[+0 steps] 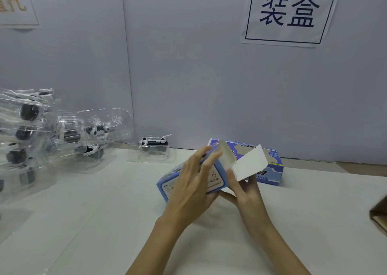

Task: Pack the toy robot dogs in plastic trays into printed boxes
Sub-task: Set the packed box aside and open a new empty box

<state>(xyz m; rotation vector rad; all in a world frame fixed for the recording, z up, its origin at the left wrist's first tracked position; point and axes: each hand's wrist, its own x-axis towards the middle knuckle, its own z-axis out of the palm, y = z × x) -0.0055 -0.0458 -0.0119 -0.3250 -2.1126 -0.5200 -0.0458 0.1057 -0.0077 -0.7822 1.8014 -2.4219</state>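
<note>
A blue printed box (213, 180) is held above the white table, tilted, with its end open towards the right. My left hand (192, 182) lies over its printed side with the fingers nearly straight. My right hand (245, 188) holds the box from underneath at the open end, below a white flap (249, 165) that stands out. One toy robot dog in a clear plastic tray (151, 149) stands alone near the back wall. A pile of trays with dogs (41, 136) fills the left side.
A second blue printed box (270, 170) lies behind the hands against the wall. A brown cardboard corner (379, 216) juts in at the right edge. A paper sign (289, 12) hangs on the grey wall behind the table (104, 212).
</note>
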